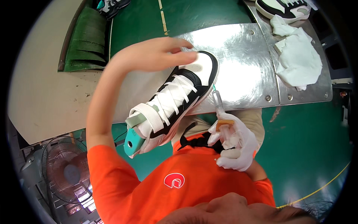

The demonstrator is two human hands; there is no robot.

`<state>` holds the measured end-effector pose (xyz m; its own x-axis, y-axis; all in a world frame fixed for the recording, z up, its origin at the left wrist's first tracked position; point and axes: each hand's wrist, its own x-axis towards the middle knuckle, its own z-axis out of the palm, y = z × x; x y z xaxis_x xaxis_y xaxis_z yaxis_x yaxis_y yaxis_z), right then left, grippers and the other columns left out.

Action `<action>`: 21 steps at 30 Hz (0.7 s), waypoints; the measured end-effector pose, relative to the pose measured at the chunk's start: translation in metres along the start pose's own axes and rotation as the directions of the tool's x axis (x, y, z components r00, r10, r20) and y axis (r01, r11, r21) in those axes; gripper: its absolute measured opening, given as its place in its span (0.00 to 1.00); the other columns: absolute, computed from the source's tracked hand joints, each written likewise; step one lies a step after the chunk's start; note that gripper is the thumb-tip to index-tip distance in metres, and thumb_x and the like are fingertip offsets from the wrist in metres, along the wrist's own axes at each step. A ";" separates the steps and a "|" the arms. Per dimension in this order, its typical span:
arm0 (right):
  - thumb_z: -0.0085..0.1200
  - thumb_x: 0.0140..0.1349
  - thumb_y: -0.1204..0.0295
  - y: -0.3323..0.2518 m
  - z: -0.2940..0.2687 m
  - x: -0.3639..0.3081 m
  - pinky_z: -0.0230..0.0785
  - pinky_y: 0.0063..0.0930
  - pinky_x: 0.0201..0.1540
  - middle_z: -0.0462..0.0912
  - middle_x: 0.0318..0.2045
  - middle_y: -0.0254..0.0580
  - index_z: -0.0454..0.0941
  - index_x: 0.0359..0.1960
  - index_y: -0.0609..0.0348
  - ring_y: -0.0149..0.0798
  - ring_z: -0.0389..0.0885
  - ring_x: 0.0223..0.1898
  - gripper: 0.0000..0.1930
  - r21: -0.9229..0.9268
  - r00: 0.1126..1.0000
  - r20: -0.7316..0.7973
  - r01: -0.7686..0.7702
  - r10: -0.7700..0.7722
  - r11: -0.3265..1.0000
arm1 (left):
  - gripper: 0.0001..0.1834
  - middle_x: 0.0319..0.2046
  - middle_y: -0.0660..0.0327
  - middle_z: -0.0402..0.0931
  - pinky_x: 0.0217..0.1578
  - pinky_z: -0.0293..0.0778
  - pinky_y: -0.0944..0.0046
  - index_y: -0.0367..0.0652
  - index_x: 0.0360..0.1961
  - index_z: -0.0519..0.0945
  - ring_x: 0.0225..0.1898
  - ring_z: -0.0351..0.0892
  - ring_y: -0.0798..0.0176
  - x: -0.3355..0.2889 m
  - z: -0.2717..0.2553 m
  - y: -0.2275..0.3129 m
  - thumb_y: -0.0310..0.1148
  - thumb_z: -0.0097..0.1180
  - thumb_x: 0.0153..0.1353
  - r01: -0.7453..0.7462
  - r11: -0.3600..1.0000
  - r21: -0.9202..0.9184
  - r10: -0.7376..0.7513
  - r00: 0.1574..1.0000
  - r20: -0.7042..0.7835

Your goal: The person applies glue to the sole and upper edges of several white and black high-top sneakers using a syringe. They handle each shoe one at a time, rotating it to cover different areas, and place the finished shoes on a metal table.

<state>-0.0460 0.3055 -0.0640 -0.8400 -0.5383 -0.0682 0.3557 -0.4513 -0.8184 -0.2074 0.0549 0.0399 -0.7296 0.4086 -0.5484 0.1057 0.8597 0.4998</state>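
A white and black sneaker (169, 100) with white laces and a white strap lies tilted across the near table edge, toe pointing away. A teal shoe last (133, 142) sticks out of its heel opening. My bare left hand (149, 55) reaches over the toe with its fingers stretched out; whether the fingertips touch the upper I cannot tell. In a white glove, my right hand (240, 143) is closed round a clear syringe (217, 100). Its green needle tip meets the seam between sole and upper, at the side of the toe.
Under the shoe's front is a shiny metal plate (246, 56). A crumpled white cloth (300, 58) lies at the right, near another sneaker (285, 9). Green curved flaps (87, 41) stand at the far left, by a dark shoe (112, 7). A fan (69, 171) is below left.
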 end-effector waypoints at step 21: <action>0.61 0.46 0.50 -0.118 0.061 0.077 0.73 0.30 0.40 0.76 0.45 0.55 0.64 0.57 0.74 0.43 0.78 0.40 0.44 -0.261 0.923 0.380 0.053 0.052 0.964 | 0.20 0.38 0.52 0.80 0.40 0.77 0.67 0.28 0.46 0.78 0.36 0.81 0.63 -0.083 0.003 -0.048 0.33 0.55 0.55 -0.923 0.341 -0.177 0.083 0.217 -0.973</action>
<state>-0.1273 0.2741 0.0622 -0.6012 -0.7913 0.1114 0.1910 -0.2776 -0.9415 -0.1501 -0.0195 0.0598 -0.8067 -0.1384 0.5746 0.5902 -0.1378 0.7954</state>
